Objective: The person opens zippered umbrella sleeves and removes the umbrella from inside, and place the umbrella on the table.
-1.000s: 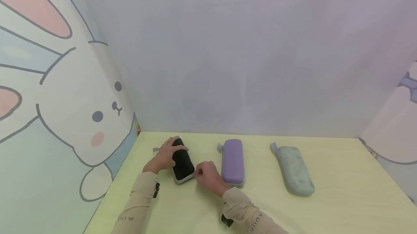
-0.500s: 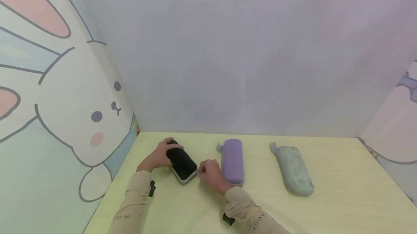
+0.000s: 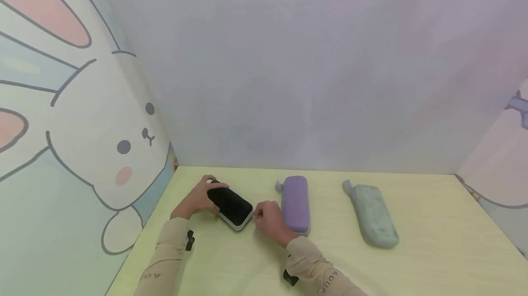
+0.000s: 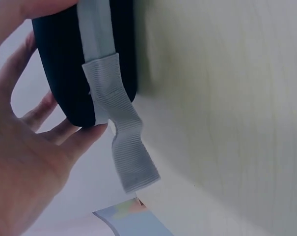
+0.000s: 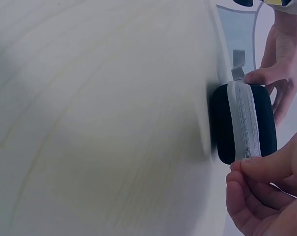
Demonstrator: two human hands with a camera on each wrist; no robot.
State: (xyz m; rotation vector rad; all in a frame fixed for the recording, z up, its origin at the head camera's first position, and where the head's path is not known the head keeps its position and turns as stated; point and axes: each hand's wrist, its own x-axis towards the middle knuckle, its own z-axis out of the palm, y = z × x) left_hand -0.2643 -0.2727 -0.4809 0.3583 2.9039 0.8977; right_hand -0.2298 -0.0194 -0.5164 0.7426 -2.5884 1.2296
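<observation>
A black zip case [image 3: 231, 206] with a pale band round its side lies slanted at the left of the table. My left hand [image 3: 197, 199] grips its far left end, thumb and fingers spread about it. From that end a grey ribbon tab [image 4: 131, 152] hangs out in the left wrist view. At the near right corner, my right hand [image 3: 270, 222] has its fingers curled, and thumb and forefinger pinch the small zipper pull [image 5: 247, 155]. The zip [image 5: 245, 118] runs along the pale band in the right wrist view, its teeth meshed where they show.
Close beside my right hand lies a purple case [image 3: 295, 204] with a grey tab. Farther right on the pale yellow table [image 3: 445, 241] is a grey-green fuzzy case [image 3: 374, 216]. A plain wall [image 3: 305, 80] rises behind the table.
The black case has turned, its far end swinging left and its near end shifting right, with my left hand moving left along with it. My right hand has drifted slightly right.
</observation>
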